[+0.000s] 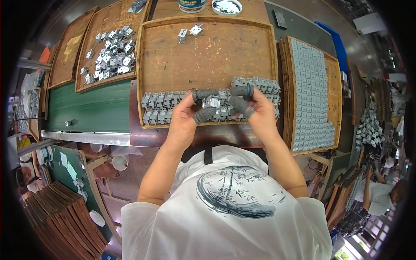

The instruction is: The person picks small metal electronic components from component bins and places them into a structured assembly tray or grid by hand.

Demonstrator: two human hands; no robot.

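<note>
My left hand (185,116), with grey cloth covers on its finger and thumb, pinches a small silvery metal switch-like part (212,102) over the near side of a wooden tray (164,56). Opposite it, my right hand (261,113) wears similar covers. Its fingers are curled close together just right of that part, and what lies between them is hidden. Beneath both hands run rows of similar metal parts (162,100) along the tray's near edge. Two loose parts (182,36) lie toward the tray's far edge.
At left, another wooden tray (104,32) bears a heap of loose metal parts, beside a green belt (86,108) with a single part on it. A right-hand tray (333,86) holds packed rows. A tub (192,6) and a white lid of small pieces (226,7) stand beyond.
</note>
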